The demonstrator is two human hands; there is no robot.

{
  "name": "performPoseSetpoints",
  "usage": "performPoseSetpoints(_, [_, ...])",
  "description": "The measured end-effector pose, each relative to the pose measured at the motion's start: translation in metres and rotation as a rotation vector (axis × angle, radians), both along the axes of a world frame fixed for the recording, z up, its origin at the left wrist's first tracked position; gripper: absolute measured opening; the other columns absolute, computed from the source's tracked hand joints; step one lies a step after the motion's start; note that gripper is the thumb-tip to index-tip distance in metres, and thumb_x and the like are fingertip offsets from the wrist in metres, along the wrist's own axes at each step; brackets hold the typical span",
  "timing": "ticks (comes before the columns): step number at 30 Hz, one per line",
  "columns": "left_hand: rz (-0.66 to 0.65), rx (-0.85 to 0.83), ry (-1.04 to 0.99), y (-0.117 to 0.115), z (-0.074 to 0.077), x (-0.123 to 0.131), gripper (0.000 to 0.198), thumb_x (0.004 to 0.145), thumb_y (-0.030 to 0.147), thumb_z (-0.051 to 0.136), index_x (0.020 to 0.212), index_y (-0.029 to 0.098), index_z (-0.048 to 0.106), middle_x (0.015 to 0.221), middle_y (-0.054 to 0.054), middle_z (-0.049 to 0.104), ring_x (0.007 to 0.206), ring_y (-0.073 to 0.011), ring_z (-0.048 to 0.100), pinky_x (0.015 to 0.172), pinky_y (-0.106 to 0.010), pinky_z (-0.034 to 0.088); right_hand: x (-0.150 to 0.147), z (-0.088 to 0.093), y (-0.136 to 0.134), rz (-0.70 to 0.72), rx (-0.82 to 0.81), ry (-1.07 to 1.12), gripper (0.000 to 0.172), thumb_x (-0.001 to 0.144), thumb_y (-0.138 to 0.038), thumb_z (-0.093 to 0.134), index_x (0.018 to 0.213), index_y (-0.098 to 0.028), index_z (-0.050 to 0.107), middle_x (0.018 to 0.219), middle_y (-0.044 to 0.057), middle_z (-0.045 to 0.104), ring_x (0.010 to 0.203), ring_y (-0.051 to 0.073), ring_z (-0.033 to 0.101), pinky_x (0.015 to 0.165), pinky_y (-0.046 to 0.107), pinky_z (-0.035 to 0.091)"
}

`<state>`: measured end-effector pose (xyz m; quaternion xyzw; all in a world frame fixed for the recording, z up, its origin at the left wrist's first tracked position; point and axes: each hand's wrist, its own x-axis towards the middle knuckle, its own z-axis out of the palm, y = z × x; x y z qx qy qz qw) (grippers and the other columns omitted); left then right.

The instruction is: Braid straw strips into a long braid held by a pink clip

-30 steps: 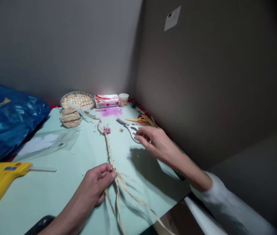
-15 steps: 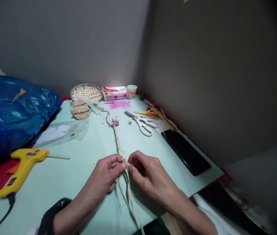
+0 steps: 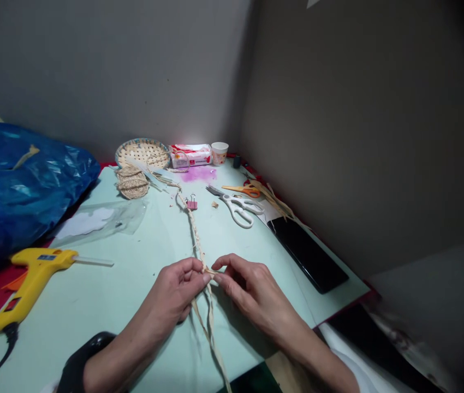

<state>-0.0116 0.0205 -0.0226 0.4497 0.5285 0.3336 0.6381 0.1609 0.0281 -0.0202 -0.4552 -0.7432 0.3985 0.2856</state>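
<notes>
I am pinching the near end of the straw braid [image 3: 194, 232] between my left hand [image 3: 177, 292] and right hand [image 3: 248, 289], fingertips closed on its strands. It is running across the green mat [image 3: 105, 295] toward the pink binder clip [image 3: 191, 204].

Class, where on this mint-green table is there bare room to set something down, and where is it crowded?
Bare: between the yellow glue gun and the left hand; also between the plaited straw strip and the black phone. Crowded: far edge, around the white scissors.
</notes>
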Motion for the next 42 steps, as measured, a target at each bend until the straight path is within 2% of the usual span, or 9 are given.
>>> performPoseSetpoints(4, [0.002, -0.004, -0.009, 0.0, -0.002, 0.0, 0.03, 0.077, 0.046, 0.064, 0.077, 0.019, 0.05, 0.049, 0.012, 0.033, 0.036, -0.002, 0.02, 0.036, -0.019, 0.01, 0.027, 0.005, -0.003, 0.115, -0.233, 0.081, 0.027, 0.093, -0.036, 0.05, 0.11, -0.018, 0.06, 0.063, -0.003, 0.055, 0.049, 0.009, 0.051, 0.051, 0.02, 0.037])
performPoseSetpoints(7, [0.019, -0.011, -0.01, 0.0, 0.0, 0.0, 0.029, 0.078, 0.045, 0.063, 0.076, 0.019, 0.05, 0.051, 0.012, 0.031, 0.036, -0.0013, 0.018, 0.037, -0.019, 0.009, 0.059, 0.011, -0.002, 0.13, -0.317, 0.05, 0.027, 0.092, -0.04, 0.051, 0.092, -0.016, 0.064, 0.063, 0.0, 0.057, 0.051, 0.01, 0.052, 0.049, 0.021, 0.036])
performPoseSetpoints(10, [0.034, -0.028, 0.0, -0.001, 0.003, 0.001, 0.028, 0.078, 0.043, 0.064, 0.076, 0.019, 0.05, 0.052, 0.012, 0.031, 0.037, -0.001, 0.016, 0.038, -0.018, 0.008, 0.078, 0.017, 0.005, -0.152, -0.239, 0.12, 0.026, 0.09, -0.043, 0.052, 0.085, -0.018, 0.058, 0.062, 0.001, 0.058, 0.048, 0.01, 0.047, 0.044, 0.021, 0.032])
performPoseSetpoints(13, [0.031, -0.026, -0.002, -0.001, 0.005, 0.001, 0.027, 0.078, 0.042, 0.064, 0.077, 0.018, 0.051, 0.054, 0.011, 0.032, 0.038, -0.0011, 0.016, 0.038, -0.019, 0.008, 0.064, 0.016, 0.012, -0.455, 0.039, 0.206, 0.018, 0.088, -0.036, 0.054, 0.089, -0.019, 0.056, 0.073, 0.002, 0.06, 0.053, 0.011, 0.046, 0.045, 0.021, 0.033])
performPoseSetpoints(15, [0.024, -0.026, -0.002, -0.001, 0.005, 0.001, 0.027, 0.079, 0.042, 0.065, 0.078, 0.018, 0.052, 0.054, 0.011, 0.031, 0.039, -0.0014, 0.016, 0.038, -0.018, 0.009, 0.04, 0.011, 0.013, -0.386, 0.146, 0.136, 0.012, 0.087, -0.03, 0.054, 0.083, -0.019, 0.057, 0.074, 0.003, 0.06, 0.062, 0.013, 0.051, 0.054, 0.022, 0.037])
performPoseSetpoints(17, [0.012, -0.027, -0.002, 0.0, 0.004, 0.001, 0.028, 0.078, 0.043, 0.065, 0.078, 0.018, 0.052, 0.053, 0.012, 0.03, 0.039, -0.0017, 0.016, 0.037, -0.018, 0.01, 0.015, 0.006, 0.011, -0.235, 0.191, 0.026, 0.015, 0.09, -0.026, 0.05, 0.078, -0.019, 0.056, 0.068, 0.0, 0.057, 0.059, 0.012, 0.048, 0.056, 0.023, 0.036])
performPoseSetpoints(20, [-0.003, -0.017, -0.009, 0.0, 0.003, 0.0, 0.029, 0.077, 0.044, 0.066, 0.077, 0.018, 0.053, 0.053, 0.011, 0.031, 0.039, -0.0019, 0.018, 0.037, -0.018, 0.012, -0.007, 0.001, 0.007, -0.146, 0.249, -0.074, 0.013, 0.091, -0.022, 0.049, 0.08, -0.019, 0.057, 0.069, -0.001, 0.057, 0.059, 0.011, 0.046, 0.057, 0.023, 0.034])
performPoseSetpoints(34, [0.003, -0.03, -0.014, 0.001, 0.003, 0.0, 0.029, 0.077, 0.043, 0.066, 0.076, 0.019, 0.051, 0.051, 0.012, 0.033, 0.036, -0.0014, 0.019, 0.036, -0.018, 0.011, -0.013, -0.006, 0.0, -0.186, 0.329, -0.167, 0.014, 0.09, -0.023, 0.049, 0.083, -0.019, 0.061, 0.073, 0.003, 0.063, 0.069, 0.016, 0.054, 0.065, 0.026, 0.038])
performPoseSetpoints(42, [0.043, -0.021, -0.025, 0.0, 0.002, 0.0, 0.028, 0.076, 0.041, 0.066, 0.074, 0.019, 0.05, 0.051, 0.012, 0.034, 0.037, -0.0013, 0.019, 0.037, -0.018, 0.011, -0.012, -0.01, -0.008, -0.105, 0.362, -0.152, 0.017, 0.091, -0.02, 0.046, 0.084, -0.019, 0.062, 0.072, 0.004, 0.062, 0.069, 0.016, 0.054, 0.066, 0.027, 0.039])
